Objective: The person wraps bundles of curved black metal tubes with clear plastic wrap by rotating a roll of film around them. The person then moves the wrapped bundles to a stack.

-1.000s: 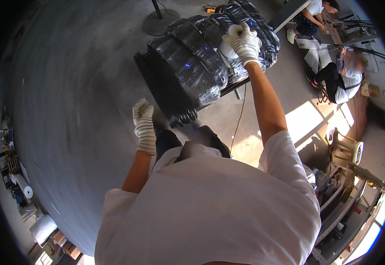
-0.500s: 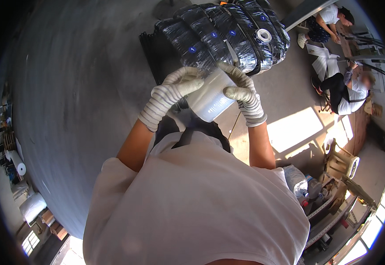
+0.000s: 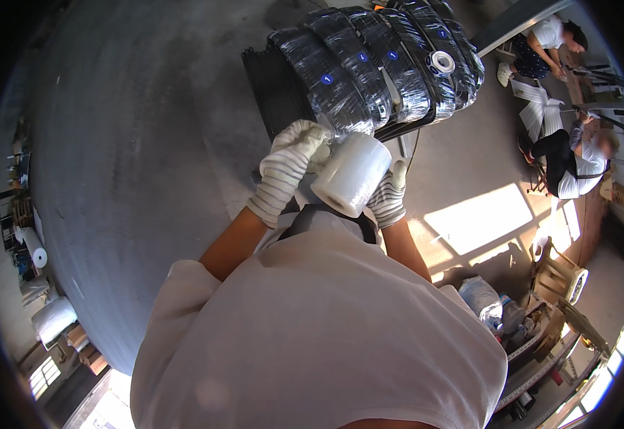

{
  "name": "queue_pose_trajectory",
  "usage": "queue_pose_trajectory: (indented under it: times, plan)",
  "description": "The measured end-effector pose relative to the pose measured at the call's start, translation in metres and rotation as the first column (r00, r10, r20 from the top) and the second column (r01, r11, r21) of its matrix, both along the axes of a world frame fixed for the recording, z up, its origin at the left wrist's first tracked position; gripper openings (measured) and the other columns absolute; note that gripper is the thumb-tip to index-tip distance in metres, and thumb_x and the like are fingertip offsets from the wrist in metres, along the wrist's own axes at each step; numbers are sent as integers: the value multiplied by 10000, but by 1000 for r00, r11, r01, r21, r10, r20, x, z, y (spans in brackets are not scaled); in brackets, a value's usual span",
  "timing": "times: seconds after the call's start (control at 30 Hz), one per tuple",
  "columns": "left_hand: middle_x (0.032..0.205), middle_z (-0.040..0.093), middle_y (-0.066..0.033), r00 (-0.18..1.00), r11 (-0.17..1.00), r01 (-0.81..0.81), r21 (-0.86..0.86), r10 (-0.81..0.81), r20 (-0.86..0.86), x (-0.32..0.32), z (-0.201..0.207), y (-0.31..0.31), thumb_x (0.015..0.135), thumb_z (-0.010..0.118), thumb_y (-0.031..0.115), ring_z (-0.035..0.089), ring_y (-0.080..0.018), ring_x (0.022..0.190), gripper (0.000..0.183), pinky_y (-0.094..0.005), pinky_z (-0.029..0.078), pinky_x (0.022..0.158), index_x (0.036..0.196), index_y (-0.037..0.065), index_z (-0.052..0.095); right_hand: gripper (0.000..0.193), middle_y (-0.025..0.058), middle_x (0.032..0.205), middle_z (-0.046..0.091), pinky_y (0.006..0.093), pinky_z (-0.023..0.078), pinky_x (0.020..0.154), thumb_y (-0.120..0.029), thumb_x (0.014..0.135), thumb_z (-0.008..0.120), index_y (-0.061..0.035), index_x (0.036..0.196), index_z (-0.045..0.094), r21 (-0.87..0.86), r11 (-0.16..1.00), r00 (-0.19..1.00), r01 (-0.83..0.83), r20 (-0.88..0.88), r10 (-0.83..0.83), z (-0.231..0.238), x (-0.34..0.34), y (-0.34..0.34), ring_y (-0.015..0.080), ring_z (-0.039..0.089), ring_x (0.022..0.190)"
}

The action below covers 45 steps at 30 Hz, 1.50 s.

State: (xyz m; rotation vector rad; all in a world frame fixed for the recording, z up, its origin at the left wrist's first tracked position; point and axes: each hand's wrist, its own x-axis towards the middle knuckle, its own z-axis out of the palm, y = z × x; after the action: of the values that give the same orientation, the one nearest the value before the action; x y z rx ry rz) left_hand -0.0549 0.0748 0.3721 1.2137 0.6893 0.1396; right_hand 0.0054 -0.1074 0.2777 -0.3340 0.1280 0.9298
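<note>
My right hand (image 3: 389, 193), in a white striped glove, grips a roll of clear stretch film (image 3: 353, 175) from its right side and below; part of the fingers is hidden behind the roll. My left hand (image 3: 294, 154), gloved alike, is closed at the roll's upper left, where a loose bit of film (image 3: 339, 136) shows at its fingertips. Just beyond both hands lie several black bundles (image 3: 347, 100) wrapped in shiny film, with round blue labels. A black ribbed stack (image 3: 274, 89) without visible shiny film lies at their left end.
A small tape roll (image 3: 441, 63) rests on the bundles. At the far right, two people sit, one (image 3: 576, 161) bent over work near white sheets (image 3: 541, 114). A wooden chair (image 3: 558, 275) and a cluttered shelf (image 3: 533, 336) stand at the lower right. A large dark surface (image 3: 133, 179) spans the left.
The roll has moved slightly right and tilted. My right hand has shifted from its top right edge to lower on its right side. My left hand has moved right, staying by the film.
</note>
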Motion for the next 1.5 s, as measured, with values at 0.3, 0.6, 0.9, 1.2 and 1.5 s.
queue_pose_trajectory:
  times: [0.3,0.6,0.9,1.2,1.5]
  plan:
    - [723,641,-91,979,958,205,-198,-203,34,-43,-21,-31,914,535,176,652,-177,628,143,-279,574,525,903,38,569,772,119,1058,585,400,492,773,-717,803,330,-53,1151,515,61,997,970,39,-243,-23,-61,-30,-10,262,570,895]
    - [849,628,-104,998,939,-35,-342,16,-59,-77,-65,-14,890,561,134,652,-234,816,107,-312,582,649,933,38,578,1085,225,1127,572,430,506,827,-803,573,556,23,1267,437,25,988,969,-154,-192,156,-28,-42,-35,341,583,985]
    - [692,618,-64,935,962,-208,-179,142,-324,-50,-64,-5,897,548,174,609,-177,539,102,-303,552,509,916,77,570,1011,189,1185,549,446,456,927,-559,527,782,31,1265,424,-108,987,985,-120,-137,105,-84,-48,-54,332,562,1044]
    - [743,608,-15,959,810,-115,-575,-59,-276,-65,-144,40,837,606,41,580,-87,643,158,-196,502,568,994,33,622,1059,246,1177,530,460,465,911,-613,563,743,57,1294,372,-182,974,987,-132,-112,113,-32,-38,-36,352,554,1050]
    - [982,648,-56,715,917,398,0,-310,-626,-103,-109,38,787,645,-12,608,-115,889,266,-227,506,829,1050,23,622,809,141,1090,593,379,476,867,-343,579,755,14,1241,458,-257,920,956,-294,-94,279,-45,-33,-55,264,584,964]
